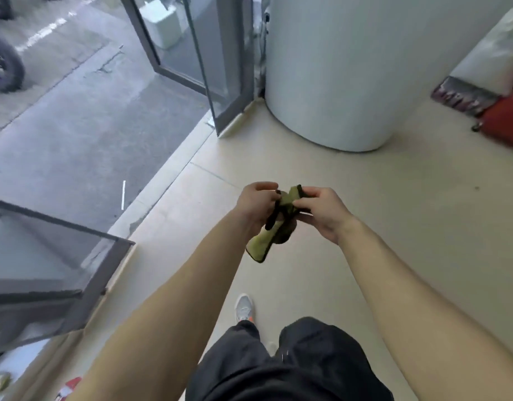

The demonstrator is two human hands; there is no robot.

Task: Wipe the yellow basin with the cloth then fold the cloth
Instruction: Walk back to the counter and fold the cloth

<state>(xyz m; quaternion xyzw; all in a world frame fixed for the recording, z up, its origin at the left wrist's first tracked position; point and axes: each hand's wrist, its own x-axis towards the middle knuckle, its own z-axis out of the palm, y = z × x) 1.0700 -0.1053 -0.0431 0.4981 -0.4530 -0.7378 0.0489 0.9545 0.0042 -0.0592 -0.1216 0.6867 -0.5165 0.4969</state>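
Both bare hands hold a small olive-green cloth with black trim [274,224] up in the air in front of the body, above the beige tiled floor [394,215]; the left hand [254,205] is curled around the cloth's left side, fingers closed on it; the right hand [322,211] pinches the upper end between thumb and fingertips, the other fingers bent; the cloth is bunched and partly folded, long axis running from the upper right at the fingers down to the lower left; its free lower end hangs below the hands, pointing down-left toward the person; black edging shows along the top and left side; no yellow basin in view; a large white cylindrical column [336,82] stands well beyond the hands; a grey-framed glass door [209,62] is open to its left; a grey sneaker [244,308] and black trousers [293,366] show below.
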